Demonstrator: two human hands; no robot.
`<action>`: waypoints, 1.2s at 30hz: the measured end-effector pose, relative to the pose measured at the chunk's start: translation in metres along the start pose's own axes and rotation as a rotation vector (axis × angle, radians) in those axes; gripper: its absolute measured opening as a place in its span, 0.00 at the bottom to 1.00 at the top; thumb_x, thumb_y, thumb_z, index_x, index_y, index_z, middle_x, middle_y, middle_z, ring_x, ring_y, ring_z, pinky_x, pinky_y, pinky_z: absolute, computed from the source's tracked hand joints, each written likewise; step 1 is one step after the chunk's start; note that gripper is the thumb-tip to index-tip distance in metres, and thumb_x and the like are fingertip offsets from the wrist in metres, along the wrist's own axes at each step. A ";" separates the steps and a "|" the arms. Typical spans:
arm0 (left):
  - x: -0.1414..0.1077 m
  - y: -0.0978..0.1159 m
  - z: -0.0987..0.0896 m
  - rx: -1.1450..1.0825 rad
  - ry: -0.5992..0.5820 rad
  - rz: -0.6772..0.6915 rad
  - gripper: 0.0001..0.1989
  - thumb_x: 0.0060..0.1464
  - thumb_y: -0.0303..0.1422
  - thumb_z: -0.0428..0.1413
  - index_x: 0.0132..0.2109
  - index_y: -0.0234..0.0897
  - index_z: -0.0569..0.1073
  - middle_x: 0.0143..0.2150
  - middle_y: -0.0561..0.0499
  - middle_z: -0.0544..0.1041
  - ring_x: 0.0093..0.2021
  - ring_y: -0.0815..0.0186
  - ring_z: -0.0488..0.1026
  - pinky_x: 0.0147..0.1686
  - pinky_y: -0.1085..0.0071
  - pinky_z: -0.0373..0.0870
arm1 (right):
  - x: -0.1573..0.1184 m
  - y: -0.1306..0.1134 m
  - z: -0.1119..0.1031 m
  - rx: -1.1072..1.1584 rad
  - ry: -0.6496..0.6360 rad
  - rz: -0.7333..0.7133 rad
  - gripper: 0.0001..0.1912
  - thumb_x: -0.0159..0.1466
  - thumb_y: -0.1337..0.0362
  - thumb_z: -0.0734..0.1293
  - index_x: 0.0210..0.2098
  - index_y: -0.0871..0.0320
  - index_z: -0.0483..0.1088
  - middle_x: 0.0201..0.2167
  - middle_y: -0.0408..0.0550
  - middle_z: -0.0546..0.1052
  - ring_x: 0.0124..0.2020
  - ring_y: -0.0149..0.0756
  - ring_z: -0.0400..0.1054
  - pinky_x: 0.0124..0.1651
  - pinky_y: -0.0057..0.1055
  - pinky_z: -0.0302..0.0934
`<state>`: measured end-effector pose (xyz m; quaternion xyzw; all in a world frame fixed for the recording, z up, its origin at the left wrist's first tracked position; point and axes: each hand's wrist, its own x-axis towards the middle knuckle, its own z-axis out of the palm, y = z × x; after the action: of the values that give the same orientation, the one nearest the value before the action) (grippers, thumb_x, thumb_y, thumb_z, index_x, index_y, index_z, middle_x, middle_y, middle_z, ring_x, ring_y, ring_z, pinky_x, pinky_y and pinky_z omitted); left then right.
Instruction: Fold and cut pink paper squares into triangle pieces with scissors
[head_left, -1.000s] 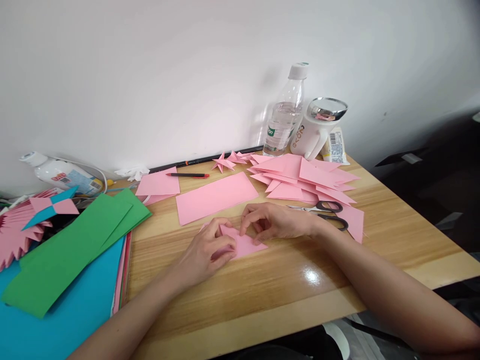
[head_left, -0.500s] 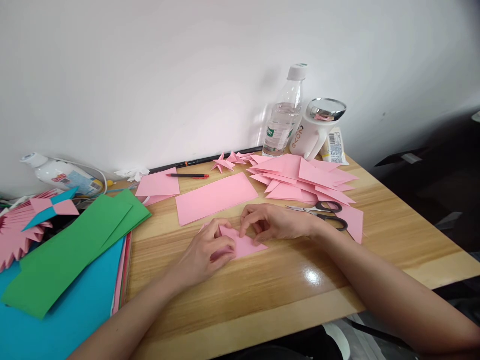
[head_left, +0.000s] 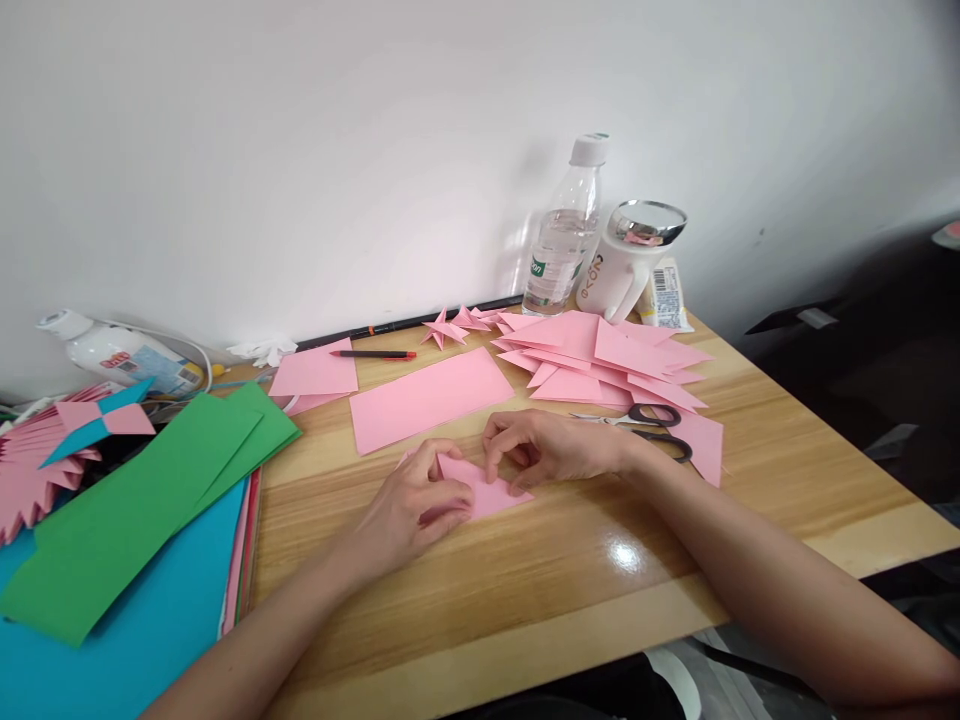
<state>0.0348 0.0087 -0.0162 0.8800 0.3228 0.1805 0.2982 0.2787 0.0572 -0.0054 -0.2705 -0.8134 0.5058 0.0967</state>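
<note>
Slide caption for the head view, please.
Left grip and right grip at a small pink paper on a wooden table, a larger pink sheet beyond, scissors to the right.

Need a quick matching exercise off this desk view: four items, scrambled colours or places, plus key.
Items:
1. pen
2. green strips
3. clear bottle
4. small pink sheet

Descriptions:
A. under the fingers of the left hand and right hand
B. lying over the blue sheet
C. black with a red end
D. standing beside the white mug

Pairs: 1-C, 2-B, 3-D, 4-A
</note>
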 end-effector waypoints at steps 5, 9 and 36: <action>-0.001 -0.001 0.001 0.008 0.000 -0.006 0.07 0.59 0.29 0.53 0.39 0.38 0.76 0.51 0.45 0.63 0.44 0.65 0.66 0.45 0.67 0.66 | -0.003 -0.004 -0.004 -0.057 -0.047 0.031 0.04 0.58 0.68 0.69 0.31 0.59 0.77 0.35 0.43 0.63 0.29 0.26 0.59 0.32 0.23 0.56; -0.001 -0.002 0.001 0.015 0.004 0.003 0.07 0.58 0.29 0.53 0.39 0.38 0.76 0.51 0.45 0.64 0.44 0.65 0.66 0.45 0.66 0.67 | -0.004 -0.003 -0.006 -0.038 -0.054 0.018 0.08 0.59 0.60 0.69 0.32 0.59 0.78 0.35 0.45 0.64 0.35 0.30 0.62 0.37 0.24 0.58; -0.003 -0.004 0.003 0.127 0.010 0.019 0.08 0.59 0.30 0.51 0.41 0.39 0.75 0.55 0.44 0.63 0.49 0.62 0.66 0.49 0.63 0.67 | -0.002 0.000 -0.008 -0.060 -0.068 -0.004 0.06 0.58 0.64 0.70 0.33 0.59 0.78 0.34 0.44 0.65 0.32 0.28 0.62 0.35 0.24 0.57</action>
<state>0.0326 0.0081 -0.0215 0.8992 0.3266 0.1670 0.2384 0.2836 0.0628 -0.0013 -0.2545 -0.8314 0.4900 0.0620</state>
